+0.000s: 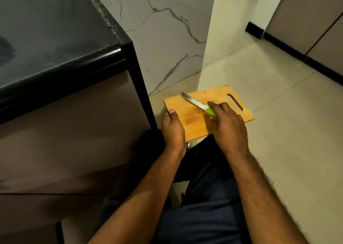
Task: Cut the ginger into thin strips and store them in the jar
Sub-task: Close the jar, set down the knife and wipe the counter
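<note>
One wooden cutting board (193, 117), one green-handled knife (197, 104) and two bare hands, the left hand (172, 128) and the right hand (229, 128), beside one dark countertop (55, 45).

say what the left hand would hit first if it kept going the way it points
Probably nothing beyond the board it already holds at the near-left edge. The left hand points up-frame along that edge; past it lies bare floor, then the marble wall. Depth is unclear.
</note>
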Tool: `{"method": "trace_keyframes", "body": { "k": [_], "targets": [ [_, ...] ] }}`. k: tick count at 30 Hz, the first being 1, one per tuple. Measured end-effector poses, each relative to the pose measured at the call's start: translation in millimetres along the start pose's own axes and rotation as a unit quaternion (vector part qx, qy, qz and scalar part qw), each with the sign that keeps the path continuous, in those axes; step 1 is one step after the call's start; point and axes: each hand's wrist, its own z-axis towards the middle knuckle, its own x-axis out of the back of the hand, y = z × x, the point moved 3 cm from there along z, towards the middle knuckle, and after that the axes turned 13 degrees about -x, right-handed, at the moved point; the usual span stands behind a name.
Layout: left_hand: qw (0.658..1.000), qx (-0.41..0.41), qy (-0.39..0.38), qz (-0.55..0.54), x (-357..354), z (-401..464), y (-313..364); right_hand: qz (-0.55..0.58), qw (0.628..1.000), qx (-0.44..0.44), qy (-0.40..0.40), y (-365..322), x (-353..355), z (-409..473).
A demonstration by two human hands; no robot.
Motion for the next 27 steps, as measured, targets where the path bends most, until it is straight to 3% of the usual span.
{"method": "trace_keyframes", "body": {
  "k": [4, 8, 14, 19, 23, 27],
  "targets": [
    [0.999, 0.021, -0.018, -0.047, 25, -40, 16, -0.05, 0.998, 0.042, 0.006, 6, 36, -29],
    [0.996, 0.055, -0.019, -0.061, 65, -70, 31, -0.004, 0.998, 0.057, 0.003, 1, 64, -70],
    [0.996, 0.012, -0.023, -0.087, 132, -107, 56, 0.021, 0.995, 0.092, -0.025, -20, 82, -121],
    [0.992, -0.033, -0.039, -0.114, 173, -134, 84, 0.068, 0.99, 0.121, -0.001, -52, 102, -154],
    [0.99, -0.036, -0.027, -0.131, 210, -147, 104, 0.12, 0.969, 0.216, -0.017, -85, 126, -173],
    [0.987, -0.042, 0.007, -0.154, 243, -160, 126, 0.034, 0.95, 0.307, -0.045, -118, 134, -184]
  ]
}}
